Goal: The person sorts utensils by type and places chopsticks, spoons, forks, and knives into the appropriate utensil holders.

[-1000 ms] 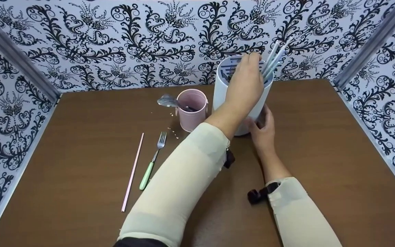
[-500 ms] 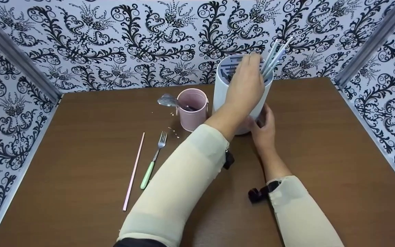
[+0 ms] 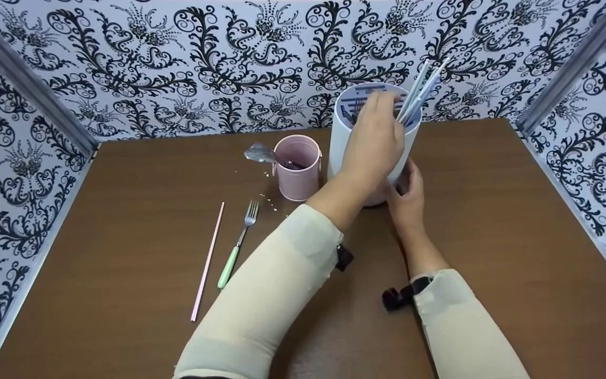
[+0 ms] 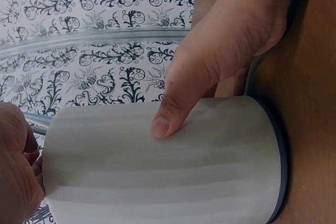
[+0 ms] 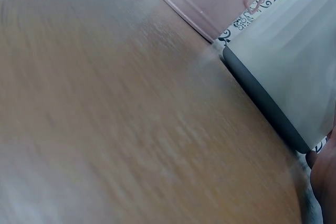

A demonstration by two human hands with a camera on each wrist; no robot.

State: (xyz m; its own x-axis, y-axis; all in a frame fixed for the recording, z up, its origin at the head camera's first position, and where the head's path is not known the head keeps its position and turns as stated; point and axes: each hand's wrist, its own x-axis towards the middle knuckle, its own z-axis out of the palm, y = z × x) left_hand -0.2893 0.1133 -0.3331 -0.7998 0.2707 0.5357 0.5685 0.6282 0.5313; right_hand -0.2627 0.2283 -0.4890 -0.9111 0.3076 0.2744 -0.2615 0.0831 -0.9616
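A tall white cutlery holder (image 3: 341, 142) with a slotted top stands upright on the table. My left hand (image 3: 374, 139) is over its top, fingers bent down at the slots; whatever lies under them is hidden, and I cannot tell if they hold anything. Fork tines (image 3: 358, 105) show beside these fingers, and several pale chopsticks (image 3: 423, 89) lean out to their right. My right hand (image 3: 407, 202) grips the holder's lower side. In the left wrist view the right thumb (image 4: 165, 121) lies along the white wall, and the left hand (image 4: 18, 166) is at the rim.
Left of the holder stands a pink bucket (image 3: 299, 184) with a silvery, spoon-like end (image 3: 260, 152) sticking out. A green-handled fork (image 3: 229, 266) and a pink chopstick (image 3: 208, 260) lie on the brown table (image 3: 124, 237), with small crumbs near the bucket. Patterned walls (image 3: 203, 63) enclose the table.
My left hand has sunk slightly over the holder's top, its wrist and sleeve shifting a little down and left. The right hand has stayed on the holder.
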